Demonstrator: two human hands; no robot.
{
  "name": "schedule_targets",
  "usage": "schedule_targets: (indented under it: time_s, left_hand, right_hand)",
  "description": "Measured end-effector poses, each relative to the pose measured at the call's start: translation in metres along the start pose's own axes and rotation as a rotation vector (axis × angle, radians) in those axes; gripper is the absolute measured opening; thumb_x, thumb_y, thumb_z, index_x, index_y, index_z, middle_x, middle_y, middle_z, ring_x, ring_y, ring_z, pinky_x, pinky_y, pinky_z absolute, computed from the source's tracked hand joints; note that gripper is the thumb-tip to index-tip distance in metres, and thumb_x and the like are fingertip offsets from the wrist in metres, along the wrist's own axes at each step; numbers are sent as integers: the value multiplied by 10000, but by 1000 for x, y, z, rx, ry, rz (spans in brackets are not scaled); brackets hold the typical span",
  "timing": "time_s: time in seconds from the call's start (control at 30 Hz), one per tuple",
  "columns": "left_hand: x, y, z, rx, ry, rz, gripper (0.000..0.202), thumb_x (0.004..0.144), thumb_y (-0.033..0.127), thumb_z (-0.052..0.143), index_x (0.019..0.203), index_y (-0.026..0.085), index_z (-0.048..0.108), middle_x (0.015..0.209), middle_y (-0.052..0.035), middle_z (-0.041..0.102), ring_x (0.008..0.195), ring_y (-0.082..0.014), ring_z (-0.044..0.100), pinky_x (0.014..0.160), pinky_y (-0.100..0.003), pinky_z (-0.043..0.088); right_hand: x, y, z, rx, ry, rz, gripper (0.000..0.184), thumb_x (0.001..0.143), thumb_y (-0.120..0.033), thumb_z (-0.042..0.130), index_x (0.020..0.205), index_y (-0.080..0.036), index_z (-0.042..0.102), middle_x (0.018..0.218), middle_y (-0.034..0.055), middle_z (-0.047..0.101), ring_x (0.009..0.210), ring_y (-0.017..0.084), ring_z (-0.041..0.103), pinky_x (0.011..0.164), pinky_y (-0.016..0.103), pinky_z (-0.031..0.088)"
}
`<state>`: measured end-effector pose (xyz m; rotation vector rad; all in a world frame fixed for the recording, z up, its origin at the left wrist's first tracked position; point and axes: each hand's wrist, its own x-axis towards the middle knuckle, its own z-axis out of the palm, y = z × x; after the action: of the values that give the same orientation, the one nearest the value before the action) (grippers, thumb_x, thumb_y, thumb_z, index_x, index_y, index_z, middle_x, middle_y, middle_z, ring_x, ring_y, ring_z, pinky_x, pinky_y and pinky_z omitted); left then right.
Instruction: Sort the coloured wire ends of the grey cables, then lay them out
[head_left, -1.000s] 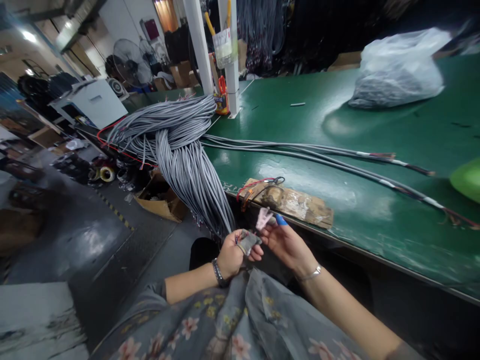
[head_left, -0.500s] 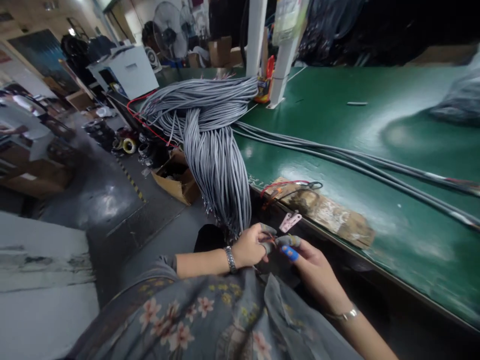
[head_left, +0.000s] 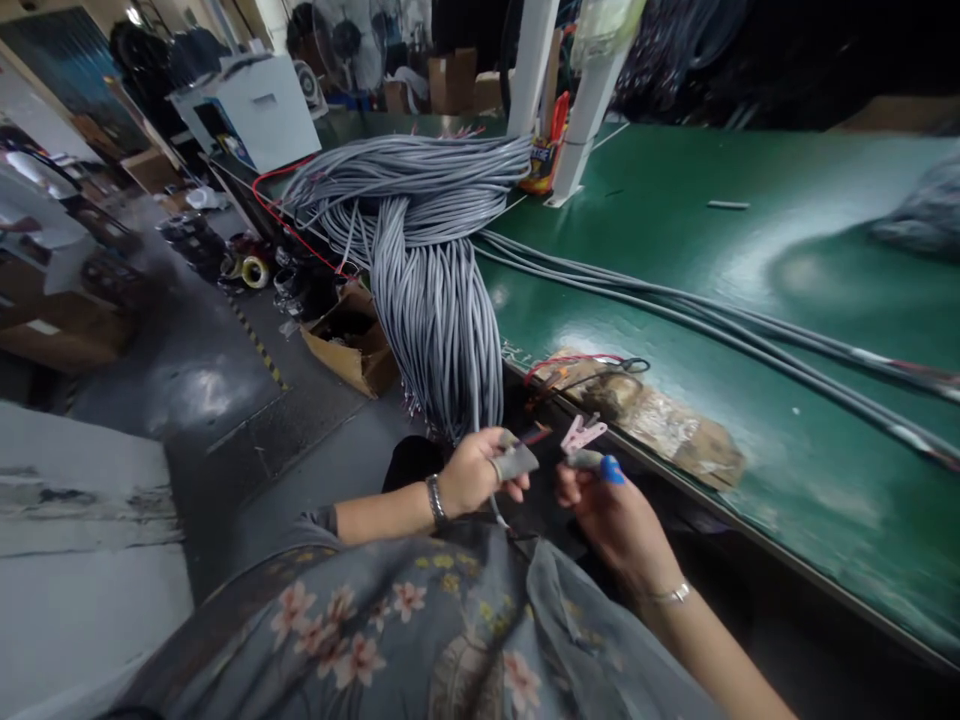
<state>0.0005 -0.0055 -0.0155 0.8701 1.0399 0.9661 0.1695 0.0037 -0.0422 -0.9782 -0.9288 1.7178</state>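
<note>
A thick bundle of grey cables (head_left: 439, 290) hangs off the edge of the green table (head_left: 675, 290) toward my lap. My left hand (head_left: 480, 470), with grey finger covers, is closed on the end of one grey cable, whose thin coloured wires (head_left: 536, 435) stick out toward the right. My right hand (head_left: 611, 500), wearing a blue fingertip cover, pinches a small pink connector (head_left: 581, 435) just right of those wire ends. The two hands are a few centimetres apart, in front of the table edge.
A worn cardboard pad (head_left: 652, 415) with red and black wires lies on the table edge. More grey cables (head_left: 712, 320) run right across the table. An open cardboard box (head_left: 352, 345) and tape rolls (head_left: 255, 270) sit on the floor at left. White posts (head_left: 589, 100) stand behind.
My view has swung left and nearer. My hands, touching half a second ago, have drawn slightly apart. The pink connector stays in my right fingers.
</note>
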Motion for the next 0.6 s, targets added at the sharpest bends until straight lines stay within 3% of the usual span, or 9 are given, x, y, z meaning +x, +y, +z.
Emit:
schedule_targets:
  time_s: [0.1,0.2,0.27,0.4,0.6]
  left_hand:
    - [-1,11,-3,-171,141,73,418,606,497,734,736,153,534,546,23,570,390,-75,501,361,-172,261]
    - [-2,16,-1,-231,145,93,428,568,478,760,733,146,548,549,13,575,396,-75,503,361,-176,210]
    - [-3,15,1,-251,113,94,456,544,491,773,742,144,553,570,2,583,430,-86,532,379,-182,215]
    - [-4,11,-1,-295,20,122,506,588,580,728,787,143,572,639,-44,623,552,-147,609,438,-207,274]
    - [-1,1,-7,-97,-18,14,506,635,623,694,672,138,551,595,-31,608,489,-108,572,435,-198,303]
  right_hand:
    - [13,17,7,-101,-271,205,440,697,-623,639,811,-198,644,725,47,664,472,111,468,468,258,406]
    - [37,40,14,-419,-488,261,372,678,-566,655,707,-196,631,629,33,635,462,123,467,459,261,392]
    - [55,52,15,-594,-429,170,282,627,-469,699,585,-211,591,566,17,604,509,147,491,486,262,390]
    - [70,59,7,-687,-316,90,179,604,-342,697,543,-226,575,550,11,593,552,171,510,529,274,386]
    - [32,29,-5,-615,-237,-27,322,721,-504,602,642,-193,625,637,20,623,617,173,530,628,298,435]
